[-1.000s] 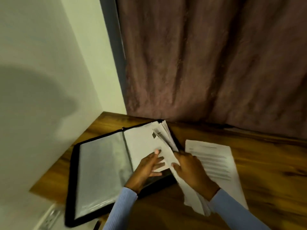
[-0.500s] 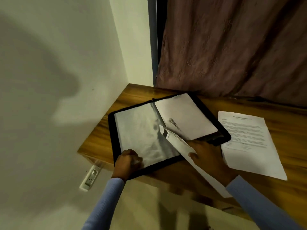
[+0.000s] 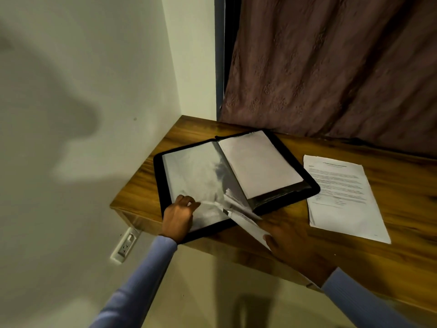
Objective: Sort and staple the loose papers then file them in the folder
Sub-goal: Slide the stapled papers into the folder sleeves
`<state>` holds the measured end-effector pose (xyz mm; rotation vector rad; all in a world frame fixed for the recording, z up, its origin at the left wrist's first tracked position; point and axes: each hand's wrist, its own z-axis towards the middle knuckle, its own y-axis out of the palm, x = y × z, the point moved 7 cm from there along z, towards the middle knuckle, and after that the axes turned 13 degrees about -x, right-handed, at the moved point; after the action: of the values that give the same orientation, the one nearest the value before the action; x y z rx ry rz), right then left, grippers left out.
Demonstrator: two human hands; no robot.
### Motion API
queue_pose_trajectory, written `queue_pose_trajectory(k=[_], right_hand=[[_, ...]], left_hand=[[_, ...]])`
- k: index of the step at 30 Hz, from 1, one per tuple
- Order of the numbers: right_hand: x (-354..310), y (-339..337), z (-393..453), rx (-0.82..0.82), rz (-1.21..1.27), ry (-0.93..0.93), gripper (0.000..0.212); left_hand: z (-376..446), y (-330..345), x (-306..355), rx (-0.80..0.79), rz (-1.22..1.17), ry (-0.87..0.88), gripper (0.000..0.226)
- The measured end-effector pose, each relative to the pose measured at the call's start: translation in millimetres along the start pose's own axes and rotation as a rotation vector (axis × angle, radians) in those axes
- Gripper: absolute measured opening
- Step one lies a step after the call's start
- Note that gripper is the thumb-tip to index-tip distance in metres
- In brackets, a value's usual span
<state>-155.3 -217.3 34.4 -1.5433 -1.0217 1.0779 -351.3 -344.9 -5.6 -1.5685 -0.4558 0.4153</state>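
Both hands busy: left hand (image 3: 179, 216) pinches sleeve (image 3: 201, 183) (clear plastic), right hand (image 3: 287, 242) grips papers (image 3: 246, 217).

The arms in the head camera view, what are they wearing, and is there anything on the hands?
Both arms wear long, light blue sleeves with a fine ribbed knit, ending in snug cuffs at the wrists. The left hand and the right hand are bare: no gloves, and no rings, watch or bracelet show. The right hand sits in dim light, so small details there are hard to tell.

open folder (image 3: 236, 176) on the table (image 3: 390, 256) by the wall corner, printed sheet (image 3: 343, 195) just right of it, curtain (image 3: 331, 67) behind, wall socket (image 3: 124, 245) below the table's left edge
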Motion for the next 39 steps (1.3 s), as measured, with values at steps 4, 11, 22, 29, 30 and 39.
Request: queue_pose_trajectory(k=[4, 11, 22, 29, 30, 39], right_hand=[[-23.7, -2.3, -7.6, -0.078, 0.026, -0.114, 0.030], [-25.4, 30.5, 2.4, -0.244, -0.054, 0.062, 0.081], [-54.9, 25.8, 35.8, -0.233, -0.240, 0.114, 0.014], [-62.3, 30.3, 59.4, -0.235, -0.180, 0.126, 0.022], [-63.6, 24.8, 61.4, -0.194, -0.165, 0.122, 0.015], [-38.5, 24.1, 71.6, -0.138, 0.376, -0.002, 0.057]], left_hand=[[-8.1, -8.2, 5.5, 0.034, -0.093, -0.058, 0.059], [-12.5, -25.1, 20.3, 0.080, -0.283, -0.051, 0.067], [-12.9, -22.9, 25.2, 0.095, -0.374, -0.015, 0.062], [-29.3, 7.9, -10.1, 0.304, -1.403, -0.432, 0.041], [-29.3, 16.2, -11.8, 0.268, -1.571, -0.547, 0.047], [-18.3, 27.0, -6.1, 0.043, -1.800, -0.650, 0.006]])
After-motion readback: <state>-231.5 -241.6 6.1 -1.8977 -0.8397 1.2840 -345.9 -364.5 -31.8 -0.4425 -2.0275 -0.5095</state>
